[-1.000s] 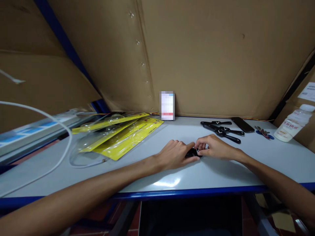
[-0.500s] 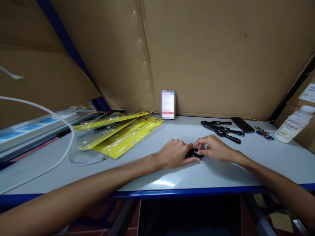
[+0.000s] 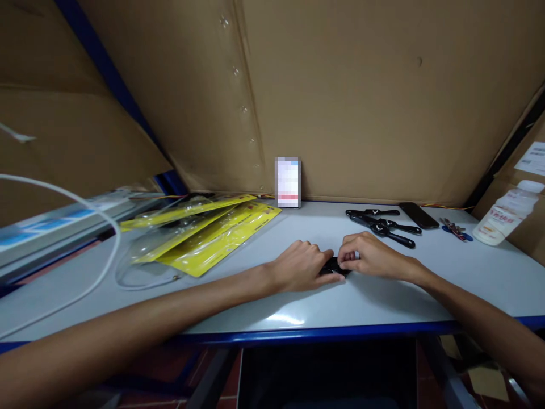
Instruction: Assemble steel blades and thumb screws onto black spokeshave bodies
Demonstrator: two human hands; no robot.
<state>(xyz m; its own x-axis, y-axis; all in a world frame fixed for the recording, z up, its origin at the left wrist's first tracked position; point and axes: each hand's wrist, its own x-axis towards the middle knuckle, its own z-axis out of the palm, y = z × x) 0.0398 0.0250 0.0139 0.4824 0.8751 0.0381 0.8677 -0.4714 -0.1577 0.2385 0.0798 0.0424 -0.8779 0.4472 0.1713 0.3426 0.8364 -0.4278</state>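
Observation:
On the table in front of me lies a black spokeshave (image 3: 334, 265), mostly hidden by my hands. My left hand (image 3: 300, 266) is closed around its left part, thumb along the near side and index finger along the far side. The curled fingers of my right hand (image 3: 368, 255) pinch together just above its middle. Whatever is between those fingertips is too small to make out. Beyond my right hand, several similar black spokeshaves (image 3: 382, 225) lie overlapping on the table.
Yellow-backed clear blister packs (image 3: 217, 238) lie fanned at left, beside a white cable (image 3: 111, 250). A lit phone (image 3: 288, 183) leans on the cardboard wall (image 3: 349, 102). At right are a dark phone (image 3: 419, 215), keys (image 3: 455, 229) and a tilted bottle (image 3: 506, 215). Blue trim (image 3: 298, 336) lines the near table edge.
My right hand's fingers have curled in tighter and shifted slightly right over the spokeshave. The left hand keeps its grip. The whole view has moved a little.

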